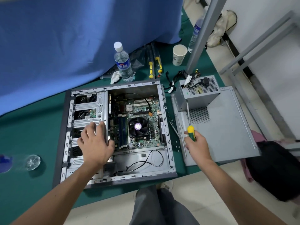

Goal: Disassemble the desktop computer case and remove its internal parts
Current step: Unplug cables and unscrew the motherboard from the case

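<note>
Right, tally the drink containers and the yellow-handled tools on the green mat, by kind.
Water bottles: 3 (upright by the blue cloth, behind the grey post, lying at the left edge)
Paper cup: 1
Yellow-handled tools: 3 (two lying, screwdriver in right hand)
Total: 7

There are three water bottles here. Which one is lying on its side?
The bottle at the left edge of the green mat, its clear base toward the computer case. The bottle beside the tissue and the bottle behind the paper cup stand upright.
</note>
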